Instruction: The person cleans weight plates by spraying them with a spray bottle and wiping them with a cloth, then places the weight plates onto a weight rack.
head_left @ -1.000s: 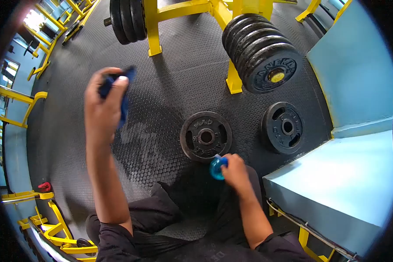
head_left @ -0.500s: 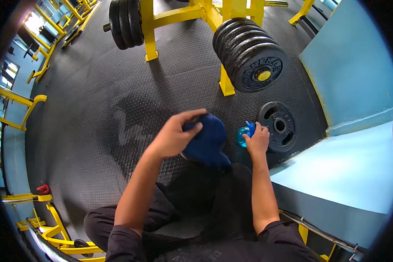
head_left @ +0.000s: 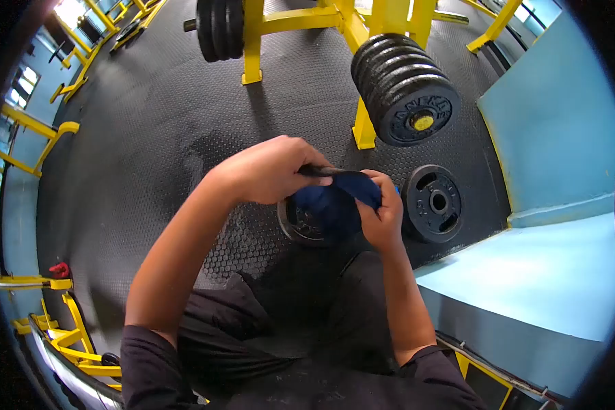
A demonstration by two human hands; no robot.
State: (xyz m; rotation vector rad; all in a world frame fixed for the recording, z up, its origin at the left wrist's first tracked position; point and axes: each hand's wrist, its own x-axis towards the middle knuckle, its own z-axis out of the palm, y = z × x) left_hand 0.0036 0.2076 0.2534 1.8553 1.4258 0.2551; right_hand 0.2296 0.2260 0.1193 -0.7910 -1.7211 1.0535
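Observation:
A dark navy cloth (head_left: 331,208) is stretched between my two hands and hangs in front of me. My left hand (head_left: 273,169) pinches its upper left edge, fingers closed. On the other side, my right hand (head_left: 383,208) grips the cloth's right end. Behind the cloth, partly covered, a black weight plate (head_left: 294,225) lies on the floor. Just right of my right hand a sliver of a bright blue object (head_left: 397,191) shows; the rest of it is hidden.
Another black weight plate (head_left: 427,220) lies flat at right, near the light blue wall (head_left: 547,171). Ahead stands a yellow rack (head_left: 365,123) loaded with several black plates (head_left: 417,113). Black textured matting (head_left: 137,191) covers the floor. More yellow machines (head_left: 68,335) stand at left.
My right hand has let go of the blue spray bottle and taken hold of the cloth. My left hand has raised the cloth's edge, and the cloth is now spread between both hands.

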